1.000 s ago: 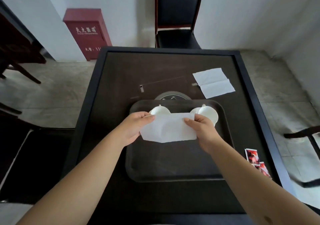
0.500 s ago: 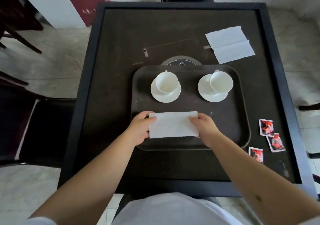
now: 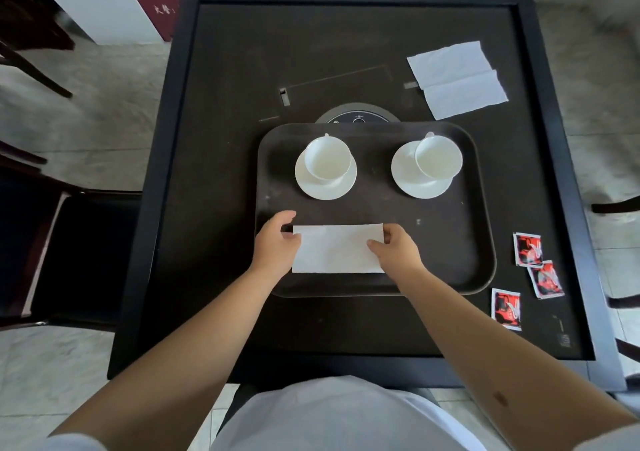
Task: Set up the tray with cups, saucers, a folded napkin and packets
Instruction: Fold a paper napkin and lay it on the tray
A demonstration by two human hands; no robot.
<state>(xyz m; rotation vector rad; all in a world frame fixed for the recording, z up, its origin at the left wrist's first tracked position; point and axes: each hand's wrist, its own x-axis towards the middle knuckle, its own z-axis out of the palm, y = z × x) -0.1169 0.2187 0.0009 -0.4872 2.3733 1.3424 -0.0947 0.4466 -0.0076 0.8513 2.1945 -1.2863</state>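
A dark tray (image 3: 450,242) sits in the middle of the frame on a black table (image 3: 225,69). In the tray's upper half stand two white cups, each on a white saucer: the left cup (image 3: 327,159) on its saucer (image 3: 325,187), and the right cup (image 3: 438,157) on its saucer (image 3: 412,180), which it sits toward the right side of.

Below the cups, in the lower left part of the tray, lies a folded napkin (image 3: 336,249), a white rectangle with its long side running left to right. The left hand (image 3: 277,242) holds the napkin's left end, thumb curled over the near edge and fingers bent round the upper corner. The right hand (image 3: 394,249) pinches the right end, with a fingertip pressed on top of the paper and the other fingers curled at the upper right corner. Whether the napkin rests fully flat on the tray cannot be told.

On the table to the right of the tray, at the lower right of the frame, lie three red packets (image 3: 528,249), close together and off the tray. At the upper right lies an unfolded napkin (image 3: 457,79). A round dark disc (image 3: 356,118) peeks out from behind the tray's far edge.
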